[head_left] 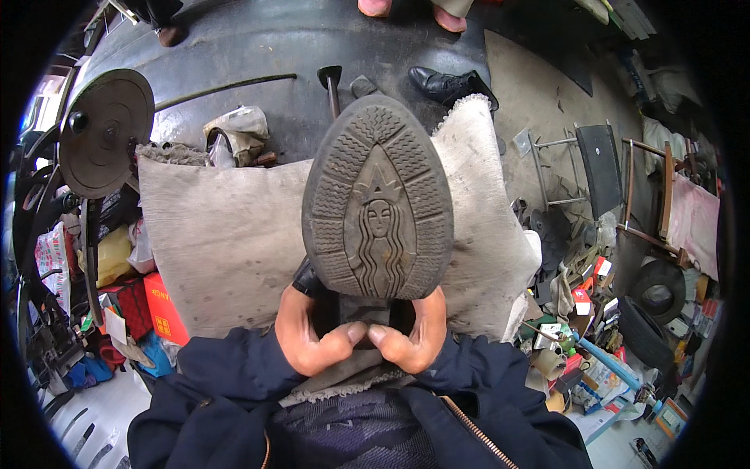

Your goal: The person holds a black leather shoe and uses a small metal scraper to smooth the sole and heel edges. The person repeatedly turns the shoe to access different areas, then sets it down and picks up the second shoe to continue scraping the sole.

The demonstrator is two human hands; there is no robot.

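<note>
A dark-soled shoe (422,211) is held sole up over my lap, its toe pointing away from me. Grooved tread rings the front of the sole, around a moulded crowned figure with long wavy hair. My left hand (312,340) wraps the left side of the heel end, and my right hand (414,340) wraps the right side. Both thumbs press side by side at the near end of the heel. The other fingers and the shoe's upper are mostly hidden underneath. A stained, pale cloth (226,234) with frayed edges covers my lap below the shoe.
At left stands a machine with a large round wheel (107,133), near a red box (162,309). Beyond the cloth are a black shoe (445,84) and a metal stand (331,82). A folding stool (598,168), tyres (644,332) and piled clutter lie at right. Another person's pink shoes (449,19) show at the top.
</note>
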